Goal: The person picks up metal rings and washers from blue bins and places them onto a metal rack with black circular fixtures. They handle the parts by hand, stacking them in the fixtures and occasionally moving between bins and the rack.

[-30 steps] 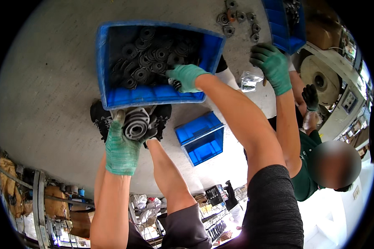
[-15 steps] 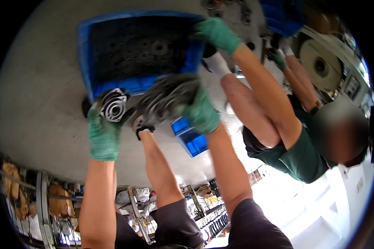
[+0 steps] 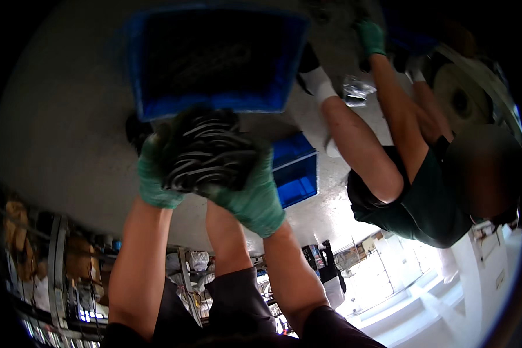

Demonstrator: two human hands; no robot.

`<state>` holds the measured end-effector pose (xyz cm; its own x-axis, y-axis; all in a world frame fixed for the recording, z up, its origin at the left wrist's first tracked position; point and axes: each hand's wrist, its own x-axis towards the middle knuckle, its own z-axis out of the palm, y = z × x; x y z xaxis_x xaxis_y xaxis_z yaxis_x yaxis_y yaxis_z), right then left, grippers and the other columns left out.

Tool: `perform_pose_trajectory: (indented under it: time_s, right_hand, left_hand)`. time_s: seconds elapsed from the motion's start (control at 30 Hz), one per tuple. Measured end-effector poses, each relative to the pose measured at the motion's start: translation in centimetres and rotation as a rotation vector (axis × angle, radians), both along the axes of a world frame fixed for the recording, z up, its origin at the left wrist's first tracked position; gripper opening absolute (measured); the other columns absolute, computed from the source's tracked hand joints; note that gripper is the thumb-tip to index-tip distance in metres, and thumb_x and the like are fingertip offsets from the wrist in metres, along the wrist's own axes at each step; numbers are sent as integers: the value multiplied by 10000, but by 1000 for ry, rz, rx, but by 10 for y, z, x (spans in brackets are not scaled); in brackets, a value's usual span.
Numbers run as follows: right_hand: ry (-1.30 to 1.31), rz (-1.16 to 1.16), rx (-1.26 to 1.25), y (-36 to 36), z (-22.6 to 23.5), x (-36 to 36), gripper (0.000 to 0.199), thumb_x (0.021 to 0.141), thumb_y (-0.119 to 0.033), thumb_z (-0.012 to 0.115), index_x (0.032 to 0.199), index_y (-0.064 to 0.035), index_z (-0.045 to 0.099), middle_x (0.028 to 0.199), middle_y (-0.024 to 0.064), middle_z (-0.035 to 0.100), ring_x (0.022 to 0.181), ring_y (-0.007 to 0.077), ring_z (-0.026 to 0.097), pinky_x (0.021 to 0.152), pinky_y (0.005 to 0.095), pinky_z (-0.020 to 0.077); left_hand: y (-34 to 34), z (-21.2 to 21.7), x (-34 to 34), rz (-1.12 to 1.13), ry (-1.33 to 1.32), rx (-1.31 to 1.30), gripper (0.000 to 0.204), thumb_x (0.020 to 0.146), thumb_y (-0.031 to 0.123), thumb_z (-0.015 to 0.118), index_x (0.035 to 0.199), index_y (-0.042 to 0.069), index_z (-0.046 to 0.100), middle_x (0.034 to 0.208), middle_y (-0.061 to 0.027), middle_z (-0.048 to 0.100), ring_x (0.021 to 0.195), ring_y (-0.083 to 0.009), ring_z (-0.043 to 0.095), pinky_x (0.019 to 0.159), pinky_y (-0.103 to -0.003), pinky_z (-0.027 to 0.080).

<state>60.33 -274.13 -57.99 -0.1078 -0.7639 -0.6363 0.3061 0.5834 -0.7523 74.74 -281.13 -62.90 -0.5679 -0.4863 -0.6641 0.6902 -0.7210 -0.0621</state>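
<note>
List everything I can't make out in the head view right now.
Head view:
Metal parts: exact count lost to motion blur and overlap.
Left hand: fingers mostly hidden by the metal parts and shadow.
Small blue bin: left portion covered by the right hand.
Large blue bin: contents blurred and in deep shadow.

Below 1 large blue crate (image 3: 261, 101), 1 left hand (image 3: 155, 171) and 1 right hand (image 3: 252, 200) are holding uncountable ringed parts (image 3: 209, 153); at its lower right, 1 smaller bin (image 3: 296, 189) is sitting; to its right, 1 bag (image 3: 356, 91) and 1 co-worker (image 3: 438, 203) are showing.
</note>
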Motion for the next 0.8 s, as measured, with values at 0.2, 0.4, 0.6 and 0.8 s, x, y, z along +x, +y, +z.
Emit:
perform_pose_trajectory:
  time_s: [0.2, 0.4, 0.6, 0.8]
  right_hand:
    - [55, 25, 54, 3, 8, -1, 1116, 745, -125, 903, 1531, -110, 112, 1366, 192, 515, 1211, 282, 611, 965, 422, 597]
    - [323, 186, 119, 0, 21, -6, 1152, 696, -257, 946, 1566, -91, 208, 1374, 198, 514, 1208, 310, 625, 951, 426, 600]
    - [495, 431, 199, -6, 25, -21, 1201, 672, -400, 943, 1575, -96, 212, 1395, 212, 490, 1181, 356, 644, 941, 441, 593]
    - [546, 490, 150, -4, 31, -21, 1288, 702, -327, 941, 1607, -94, 55, 1302, 192, 625, 1161, 320, 676, 946, 414, 589]
  left_hand:
    - [3, 5, -2, -63, -44, -28, 991, 812, 590, 731, 1486, -61, 408, 1414, -266, 531, 1274, -391, 590, 1047, -499, 553]
    - [7, 4, 2, -166, -16, -81, 972, 754, 421, 847, 1512, 0, 409, 1446, -247, 511, 1301, -371, 578, 1029, -462, 566]
    - [8, 0, -1, -152, -13, -103, 922, 780, 385, 827, 1514, 9, 414, 1501, -252, 452, 1320, -386, 558, 1031, -480, 561]
    - [11, -3, 0, -132, 75, 1, 862, 811, 334, 793, 1528, 43, 412, 1493, -237, 476, 1323, -379, 558, 1030, -487, 565]
